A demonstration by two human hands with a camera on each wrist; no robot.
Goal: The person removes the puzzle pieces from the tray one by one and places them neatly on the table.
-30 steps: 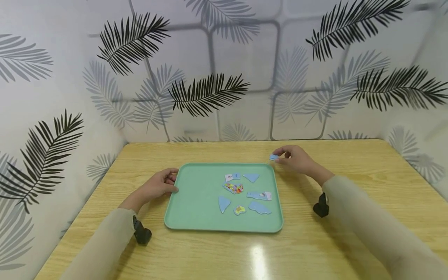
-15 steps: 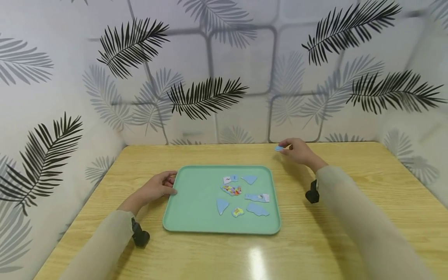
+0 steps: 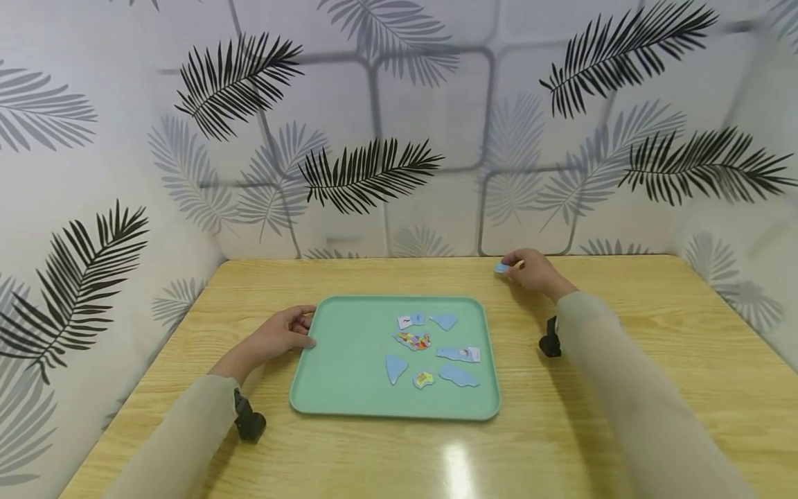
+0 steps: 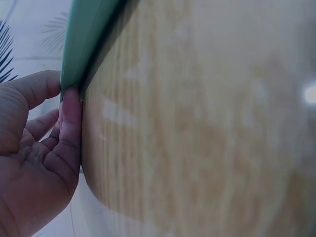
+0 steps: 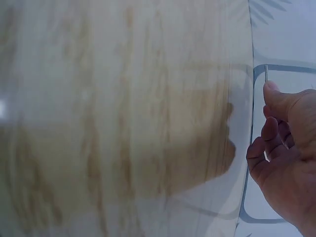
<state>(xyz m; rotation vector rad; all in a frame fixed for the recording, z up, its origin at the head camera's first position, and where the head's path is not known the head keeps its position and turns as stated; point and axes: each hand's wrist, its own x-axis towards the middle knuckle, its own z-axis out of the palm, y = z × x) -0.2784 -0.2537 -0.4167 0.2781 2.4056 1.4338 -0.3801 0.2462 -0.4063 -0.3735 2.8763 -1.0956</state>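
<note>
My right hand pinches a small light-blue puzzle piece between thumb and fingers, beyond the tray's far right corner. Seen edge-on in the right wrist view, that piece is a thin sliver above the thumb tip; the other fingers curl loosely. At the left, my left hand grips the side of the green tray. The left wrist view has the thumb and a finger of that hand on the tray's rim. On the tray's right half lie several flat pieces, among them a multicoloured one and a yellow one.
The tray stands on a wooden table with a glossy top. A wall with a leaf pattern rises behind the table's far edge and along its left side. Black wrist cameras sit at both sleeves.
My right hand has moved slightly away from the tray, toward the table's back edge, keeping the blue puzzle piece. My left hand and the pieces on the tray stay put.
</note>
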